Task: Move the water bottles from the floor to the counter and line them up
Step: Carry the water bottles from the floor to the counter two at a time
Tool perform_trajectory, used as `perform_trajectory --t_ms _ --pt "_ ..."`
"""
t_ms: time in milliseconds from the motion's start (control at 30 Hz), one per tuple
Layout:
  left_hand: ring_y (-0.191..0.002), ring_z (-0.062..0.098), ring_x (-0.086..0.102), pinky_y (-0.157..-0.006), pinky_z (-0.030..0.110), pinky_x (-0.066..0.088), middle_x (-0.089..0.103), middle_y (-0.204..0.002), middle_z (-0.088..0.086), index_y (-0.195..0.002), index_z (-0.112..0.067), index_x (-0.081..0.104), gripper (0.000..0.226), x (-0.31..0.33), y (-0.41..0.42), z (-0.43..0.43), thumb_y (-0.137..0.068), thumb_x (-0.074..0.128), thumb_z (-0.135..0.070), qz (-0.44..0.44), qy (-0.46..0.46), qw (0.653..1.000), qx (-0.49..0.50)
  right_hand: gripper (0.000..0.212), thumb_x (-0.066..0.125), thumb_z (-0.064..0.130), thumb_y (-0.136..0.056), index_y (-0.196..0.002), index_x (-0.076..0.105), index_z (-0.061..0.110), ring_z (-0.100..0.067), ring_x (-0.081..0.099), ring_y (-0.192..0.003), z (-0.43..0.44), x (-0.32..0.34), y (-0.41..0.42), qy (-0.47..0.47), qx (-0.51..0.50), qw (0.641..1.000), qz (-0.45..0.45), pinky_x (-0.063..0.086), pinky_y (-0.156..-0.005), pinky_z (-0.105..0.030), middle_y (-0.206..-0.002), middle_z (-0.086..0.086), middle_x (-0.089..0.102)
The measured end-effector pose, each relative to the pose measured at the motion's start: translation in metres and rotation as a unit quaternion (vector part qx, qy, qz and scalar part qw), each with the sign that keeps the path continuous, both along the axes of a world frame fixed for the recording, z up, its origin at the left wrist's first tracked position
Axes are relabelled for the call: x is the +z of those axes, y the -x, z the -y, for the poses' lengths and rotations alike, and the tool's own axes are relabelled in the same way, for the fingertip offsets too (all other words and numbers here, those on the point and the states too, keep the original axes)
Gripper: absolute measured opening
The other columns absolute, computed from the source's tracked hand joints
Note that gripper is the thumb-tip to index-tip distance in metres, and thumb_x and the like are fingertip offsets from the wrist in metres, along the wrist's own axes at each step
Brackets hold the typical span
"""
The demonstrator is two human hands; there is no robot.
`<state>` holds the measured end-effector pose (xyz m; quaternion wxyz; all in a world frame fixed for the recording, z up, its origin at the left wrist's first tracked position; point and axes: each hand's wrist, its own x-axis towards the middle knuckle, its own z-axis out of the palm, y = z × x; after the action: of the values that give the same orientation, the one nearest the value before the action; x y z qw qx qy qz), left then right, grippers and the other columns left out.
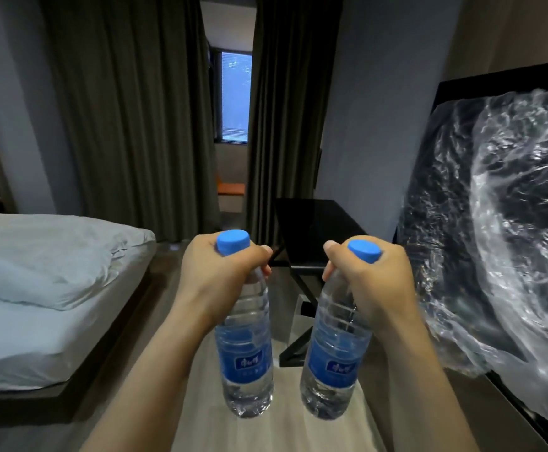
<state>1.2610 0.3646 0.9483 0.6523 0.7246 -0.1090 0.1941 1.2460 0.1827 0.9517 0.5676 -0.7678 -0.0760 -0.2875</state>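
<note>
Item: two water bottles in carry at centre frame, both clear of the floor. The left hand [223, 272] is curled round the neck of the left-hand bottle [246, 353]; the right hand [370, 275] wraps the neck of the right-hand bottle [334, 360]. Handling: keep them upright and apart, and set the bases flat, side by side, probably on the glossy black table [315, 230] at centre right. Build: clear ribbed plastic cylinders, smooth blue caps, blue labels. Nearby: crinkled film [494, 223] at right, rumpled bed [37, 288] at lower left.

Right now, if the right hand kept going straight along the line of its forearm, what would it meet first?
Probably the black table: the right hand, gripping its water bottle by the neck, points at its near edge. Depth is unclear; the crinkled plastic lies off to the right.
</note>
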Motion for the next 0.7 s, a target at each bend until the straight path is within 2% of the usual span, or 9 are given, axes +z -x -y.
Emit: perform_trajectory --t_ms 167,300,400,467,567,700 --pt "-0.062 0.021 0.067 -0.068 0.037 0.057 0.069 -0.06 0.009 -0.053 -0.014 0.066 0.016 -0.011 -0.085 0.006 -0.067 0.068 -0.023 -0.02 0.013 0.999 0.031 0.034 0.065 0.018 -0.083 -0.055 0.06 0.001 -0.005 0.05 -0.049 0.004 -0.001 -0.089 0.015 -0.004 1.0 0.0 0.041 -0.048 -0.013 -0.052 -0.005 0.058" --pt "-0.064 0.022 0.067 -0.065 0.031 0.058 0.069 -0.061 0.009 -0.058 -0.008 0.065 0.02 -0.021 -0.148 0.002 -0.076 0.071 -0.012 -0.022 -0.004 0.999 0.032 0.033 0.064 0.018 -0.083 -0.056 0.059 -0.001 -0.004 0.05 -0.048 0.0 -0.011 -0.154 0.019 -0.004 1.0 -0.017 0.042 -0.047 -0.011 -0.049 0.0 0.057" --pt "-0.062 0.02 0.066 -0.061 0.024 0.056 0.069 -0.061 0.01 -0.059 -0.005 0.064 0.019 -0.028 -0.198 -0.006 -0.077 0.069 -0.009 -0.029 0.0 0.999 0.03 0.033 0.063 0.017 -0.083 -0.057 0.058 -0.003 -0.005 0.049 -0.049 -0.008 -0.021 -0.203 0.021 -0.003 0.999 -0.028 0.043 -0.05 -0.015 -0.049 -0.001 0.056" --pt "-0.062 0.02 0.066 -0.063 0.028 0.057 0.069 -0.06 0.009 -0.059 -0.005 0.064 0.02 -0.033 -0.235 -0.014 -0.074 0.072 -0.014 -0.034 0.002 0.999 0.023 0.033 0.063 0.017 -0.083 -0.059 0.057 -0.005 -0.008 0.049 -0.049 -0.018 -0.027 -0.236 0.023 -0.012 0.999 -0.031 0.043 -0.05 -0.019 -0.048 -0.001 0.055" --pt "-0.062 0.024 0.066 -0.07 0.042 0.058 0.068 -0.058 0.007 -0.057 -0.005 0.063 0.02 -0.037 -0.292 -0.031 -0.068 0.068 -0.021 -0.037 -0.003 0.999 0.0 0.034 0.063 0.016 -0.082 -0.057 0.056 -0.006 -0.012 0.047 -0.049 -0.037 -0.032 -0.286 0.022 -0.032 0.999 -0.029 0.042 -0.049 -0.021 -0.051 -0.01 0.055" --pt "-0.063 0.022 0.067 -0.073 0.045 0.059 0.068 -0.058 0.006 -0.057 -0.007 0.063 0.021 -0.031 -0.366 -0.054 -0.073 0.069 -0.017 -0.038 -0.023 0.999 -0.031 0.035 0.061 0.016 -0.084 -0.059 0.055 -0.008 -0.026 0.047 -0.051 -0.062 -0.032 -0.353 0.015 -0.053 0.998 -0.039 0.044 -0.052 -0.031 -0.053 -0.013 0.057"
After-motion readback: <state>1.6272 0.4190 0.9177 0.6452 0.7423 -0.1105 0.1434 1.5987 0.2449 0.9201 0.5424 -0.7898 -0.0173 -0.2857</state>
